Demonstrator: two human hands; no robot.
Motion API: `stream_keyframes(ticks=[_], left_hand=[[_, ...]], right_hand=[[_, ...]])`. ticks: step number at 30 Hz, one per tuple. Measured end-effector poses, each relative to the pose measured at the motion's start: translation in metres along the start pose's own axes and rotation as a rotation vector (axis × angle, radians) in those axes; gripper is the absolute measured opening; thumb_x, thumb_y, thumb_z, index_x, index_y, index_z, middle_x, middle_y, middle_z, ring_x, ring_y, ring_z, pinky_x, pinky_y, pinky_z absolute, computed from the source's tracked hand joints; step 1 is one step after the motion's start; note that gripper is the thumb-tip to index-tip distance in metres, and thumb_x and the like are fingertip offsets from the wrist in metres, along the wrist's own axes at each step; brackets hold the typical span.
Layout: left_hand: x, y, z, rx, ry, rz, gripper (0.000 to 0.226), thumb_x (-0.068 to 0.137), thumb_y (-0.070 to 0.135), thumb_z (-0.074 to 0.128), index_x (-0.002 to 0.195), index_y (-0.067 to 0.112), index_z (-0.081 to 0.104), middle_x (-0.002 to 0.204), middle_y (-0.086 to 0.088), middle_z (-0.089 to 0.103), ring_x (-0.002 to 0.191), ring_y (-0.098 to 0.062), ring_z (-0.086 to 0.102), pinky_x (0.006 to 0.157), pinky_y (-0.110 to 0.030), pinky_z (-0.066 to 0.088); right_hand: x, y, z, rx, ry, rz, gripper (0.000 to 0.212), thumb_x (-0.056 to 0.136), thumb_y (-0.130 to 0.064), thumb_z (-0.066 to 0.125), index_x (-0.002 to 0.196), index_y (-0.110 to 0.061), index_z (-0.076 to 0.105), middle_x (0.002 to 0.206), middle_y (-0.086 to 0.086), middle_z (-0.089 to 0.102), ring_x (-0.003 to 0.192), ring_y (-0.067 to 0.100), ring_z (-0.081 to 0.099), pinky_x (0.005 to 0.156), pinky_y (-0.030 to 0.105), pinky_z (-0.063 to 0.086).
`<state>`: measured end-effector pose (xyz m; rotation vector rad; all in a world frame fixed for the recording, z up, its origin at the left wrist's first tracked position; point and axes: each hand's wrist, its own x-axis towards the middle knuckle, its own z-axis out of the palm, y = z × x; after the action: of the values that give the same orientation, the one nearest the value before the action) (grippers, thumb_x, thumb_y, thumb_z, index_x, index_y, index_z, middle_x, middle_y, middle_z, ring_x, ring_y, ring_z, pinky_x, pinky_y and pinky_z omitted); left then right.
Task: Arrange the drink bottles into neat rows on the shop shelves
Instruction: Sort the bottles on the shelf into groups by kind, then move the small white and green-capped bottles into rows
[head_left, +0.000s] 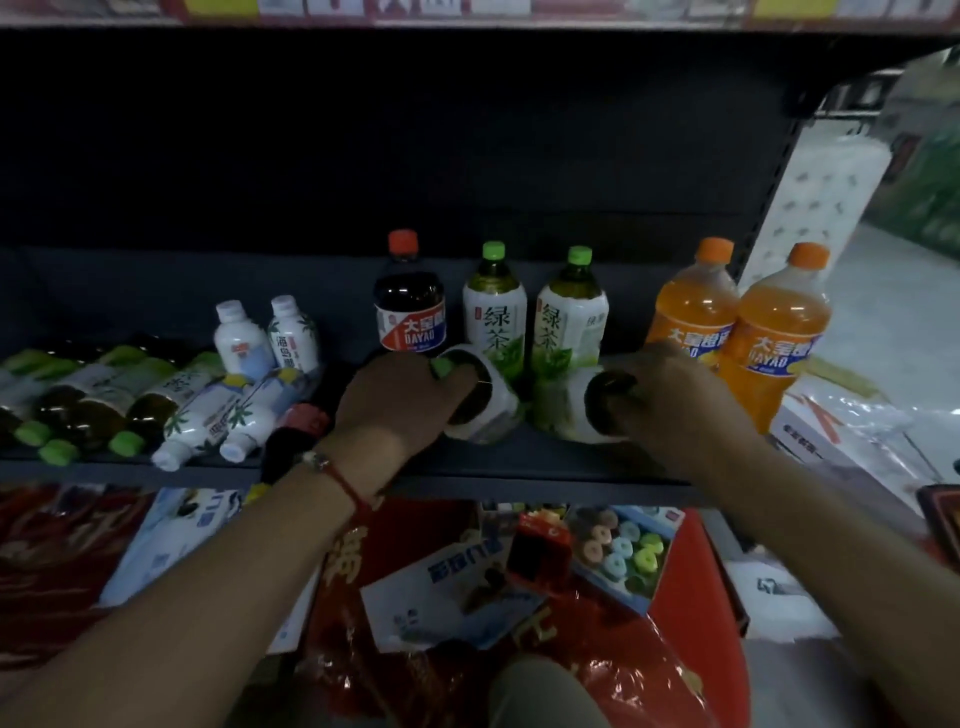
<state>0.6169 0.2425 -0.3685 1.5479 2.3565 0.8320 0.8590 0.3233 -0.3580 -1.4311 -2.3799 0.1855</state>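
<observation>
While both hands grip tea bottles at the shelf (519, 470) front, the left hand (400, 397) curled round 1 tea bottle (485, 400) by its neck and the right hand (675, 400) round another (566, 402), each should probably be set upright directly before the 2 standing teas (494, 312); labels forward, caps level; a cola (410, 306) stands just left, 2 orange sodas (769, 332) right; lying bottles (130, 400) crowd the left end, so keep elbows in.

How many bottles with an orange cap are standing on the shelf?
2, both upright at the shelf's right end, touching: one nearer the green tea bottles, the other outermost. None looks hidden.
</observation>
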Motion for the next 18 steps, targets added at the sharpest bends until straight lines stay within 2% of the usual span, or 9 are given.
stream_keyframes(ticks=[1, 3, 6, 8, 9, 11, 13, 15, 18], left_hand=[[0.002, 0.005, -0.002, 0.002, 0.046, 0.055, 0.054, 0.094, 0.056, 0.05, 0.069, 0.009, 0.062, 0.066, -0.006, 0.061, 0.06, -0.019, 0.057, 0.05, -0.03, 0.04], [0.011, 0.015, -0.002, -0.061, 0.108, 0.128, 0.052, 0.095, 0.05, 0.054, 0.057, 0.015, 0.049, 0.054, 0.0, 0.049, 0.051, -0.014, 0.048, 0.047, -0.028, 0.028], [0.038, 0.028, 0.005, -0.036, 0.163, 0.219, 0.045, 0.095, 0.046, 0.058, 0.06, 0.02, 0.048, 0.056, 0.007, 0.048, 0.052, -0.006, 0.047, 0.045, -0.022, 0.03], [0.055, 0.039, 0.014, 0.066, 0.206, 0.286, 0.031, 0.096, 0.045, 0.058, 0.08, 0.018, 0.055, 0.066, 0.011, 0.052, 0.058, -0.006, 0.049, 0.047, -0.017, 0.031], [0.061, 0.042, 0.022, 0.131, 0.227, 0.315, 0.03, 0.096, 0.046, 0.057, 0.099, 0.016, 0.056, 0.074, 0.009, 0.056, 0.062, -0.01, 0.054, 0.05, -0.021, 0.034], [0.069, 0.044, 0.037, 0.201, 0.214, 0.312, 0.059, 0.095, 0.049, 0.057, 0.136, 0.01, 0.039, 0.091, 0.0, 0.063, 0.076, -0.021, 0.063, 0.059, -0.029, 0.04], [0.07, 0.038, 0.049, 0.109, 0.169, 0.294, 0.069, 0.094, 0.049, 0.058, 0.144, 0.011, 0.029, 0.102, -0.007, 0.065, 0.083, -0.024, 0.065, 0.064, -0.032, 0.047], [0.069, 0.031, 0.056, 0.054, 0.19, 0.306, 0.066, 0.095, 0.049, 0.057, 0.143, 0.012, 0.033, 0.107, -0.01, 0.065, 0.089, -0.024, 0.064, 0.07, -0.035, 0.05], [0.07, 0.022, 0.064, 0.123, 0.254, 0.35, 0.069, 0.094, 0.059, 0.043, 0.142, 0.01, 0.038, 0.112, -0.01, 0.064, 0.093, -0.023, 0.064, 0.075, -0.039, 0.054]], right_hand=[[0.009, 0.001, -0.006, 0.033, 0.002, -0.011, 0.028, 0.091, -0.023, 0.058, 0.119, -0.021, 0.064, 0.118, 0.006, 0.057, 0.089, 0.021, 0.062, 0.072, 0.036, 0.056], [0.027, -0.001, -0.014, 0.091, -0.01, -0.013, 0.025, 0.091, -0.025, 0.059, 0.115, -0.022, 0.066, 0.111, 0.006, 0.062, 0.087, 0.02, 0.063, 0.072, 0.037, 0.057], [0.053, -0.002, -0.016, 0.13, 0.027, -0.019, 0.028, 0.092, -0.026, 0.059, 0.119, -0.023, 0.063, 0.109, 0.004, 0.062, 0.089, 0.019, 0.062, 0.071, 0.035, 0.055], [0.07, -0.002, -0.012, 0.123, 0.078, -0.034, 0.028, 0.093, -0.026, 0.057, 0.121, -0.023, 0.061, 0.103, 0.005, 0.063, 0.085, 0.019, 0.061, 0.064, 0.031, 0.049], [0.079, -0.002, -0.008, 0.116, 0.107, -0.047, 0.027, 0.093, -0.027, 0.056, 0.12, -0.023, 0.061, 0.1, 0.005, 0.063, 0.083, 0.02, 0.061, 0.063, 0.03, 0.047], [0.094, -0.001, 0.004, 0.149, 0.145, -0.068, 0.023, 0.094, -0.028, 0.055, 0.116, -0.022, 0.059, 0.104, 0.006, 0.061, 0.089, 0.023, 0.06, 0.067, 0.033, 0.047], [0.105, -0.002, 0.017, 0.282, 0.102, -0.06, 0.026, 0.094, -0.025, 0.054, 0.119, -0.023, 0.052, 0.12, 0.008, 0.054, 0.098, 0.026, 0.058, 0.077, 0.04, 0.052], [0.112, -0.003, 0.029, 0.374, 0.047, -0.054, 0.04, 0.095, -0.025, 0.052, 0.133, -0.027, 0.04, 0.132, 0.009, 0.045, 0.106, 0.029, 0.056, 0.084, 0.044, 0.052], [0.119, -0.007, 0.044, 0.431, 0.082, -0.045, 0.053, 0.097, -0.024, 0.051, 0.145, -0.028, 0.028, 0.139, 0.009, 0.041, 0.115, 0.027, 0.052, 0.083, 0.038, 0.049]])
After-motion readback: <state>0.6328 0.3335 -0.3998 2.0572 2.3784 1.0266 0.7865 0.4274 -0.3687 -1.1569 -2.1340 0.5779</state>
